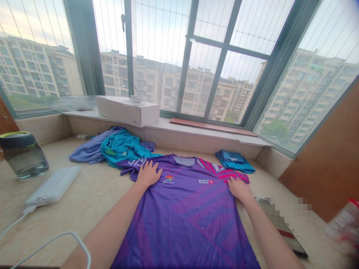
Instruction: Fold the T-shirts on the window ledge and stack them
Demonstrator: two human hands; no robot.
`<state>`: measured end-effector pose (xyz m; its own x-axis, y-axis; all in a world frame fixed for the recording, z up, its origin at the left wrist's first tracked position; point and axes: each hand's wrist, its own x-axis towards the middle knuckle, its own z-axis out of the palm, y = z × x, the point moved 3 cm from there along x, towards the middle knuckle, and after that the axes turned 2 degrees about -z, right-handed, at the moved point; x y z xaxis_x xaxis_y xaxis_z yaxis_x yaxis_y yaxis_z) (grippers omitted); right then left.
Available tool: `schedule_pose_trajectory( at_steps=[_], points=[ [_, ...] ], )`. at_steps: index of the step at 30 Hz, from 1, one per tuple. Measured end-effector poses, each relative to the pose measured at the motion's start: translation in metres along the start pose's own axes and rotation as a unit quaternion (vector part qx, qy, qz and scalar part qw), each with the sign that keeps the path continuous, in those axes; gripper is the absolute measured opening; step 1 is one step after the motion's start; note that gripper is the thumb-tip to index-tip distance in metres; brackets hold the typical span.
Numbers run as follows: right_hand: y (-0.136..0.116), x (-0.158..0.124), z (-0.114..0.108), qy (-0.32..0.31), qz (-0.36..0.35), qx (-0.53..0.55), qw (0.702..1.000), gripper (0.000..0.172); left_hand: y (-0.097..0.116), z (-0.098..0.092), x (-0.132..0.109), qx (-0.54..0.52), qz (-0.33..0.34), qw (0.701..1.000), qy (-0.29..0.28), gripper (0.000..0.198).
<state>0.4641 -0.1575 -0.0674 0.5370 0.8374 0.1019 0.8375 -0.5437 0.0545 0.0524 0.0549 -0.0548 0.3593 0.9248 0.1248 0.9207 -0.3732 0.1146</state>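
A purple T-shirt (187,216) with pink-patterned sleeve and small printed logos lies spread out, collar away from me. My left hand (148,173) rests on its left shoulder, fingers spread over the cloth. On the opposite side, my right hand (239,188) lies at the edge of the pink sleeve (224,172), its fingers stretched over the fabric and slightly bent. The shirt's lower hem runs out of view. Behind the left shoulder is a crumpled teal garment (126,145) with a lavender one (86,149) beside it. A folded blue garment (235,160) sits beyond the right sleeve.
A water bottle (24,155) and a white power bank (53,186) with a cable (70,233) are at left. At right lie a dark flat device (283,228) and a blurred clear package (344,224). A white box (127,110) stands on the window ledge (196,129).
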Motion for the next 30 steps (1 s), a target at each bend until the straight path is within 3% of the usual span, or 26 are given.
schedule_pose_trajectory(
  at_steps=[8,11,16,20,23,26,28,30],
  points=[
    [0.019,-0.007,-0.013,0.083,0.126,-0.032,0.988,0.042,0.002,-0.001,-0.002,0.017,-0.007,1.000,-0.008,0.065],
    [0.027,-0.011,-0.010,0.054,0.169,-0.016,0.984,0.044,0.001,0.000,0.002,0.023,-0.005,0.999,-0.022,0.067],
    [0.026,-0.014,-0.001,0.005,0.164,0.015,0.986,0.053,0.005,-0.005,0.009,0.033,-0.008,0.999,-0.038,0.070],
    [0.017,-0.013,0.002,-0.004,0.148,0.035,0.988,0.059,0.037,-0.008,0.017,0.033,0.032,0.999,-0.015,0.065],
    [0.012,-0.008,0.002,0.017,0.142,0.062,0.988,0.061,0.070,0.001,0.028,0.014,0.083,0.996,-0.038,0.063],
    [0.003,-0.002,-0.004,0.123,0.088,0.140,0.979,0.063,0.092,0.013,0.039,-0.002,0.082,0.995,-0.055,0.068],
    [-0.010,0.000,-0.013,0.202,0.000,0.206,0.957,0.063,0.097,0.020,0.043,-0.009,0.073,0.996,-0.051,0.069],
    [-0.030,-0.003,-0.024,0.236,-0.119,0.255,0.930,0.061,0.097,0.023,0.045,-0.016,0.072,0.996,-0.042,0.069]
  ],
)
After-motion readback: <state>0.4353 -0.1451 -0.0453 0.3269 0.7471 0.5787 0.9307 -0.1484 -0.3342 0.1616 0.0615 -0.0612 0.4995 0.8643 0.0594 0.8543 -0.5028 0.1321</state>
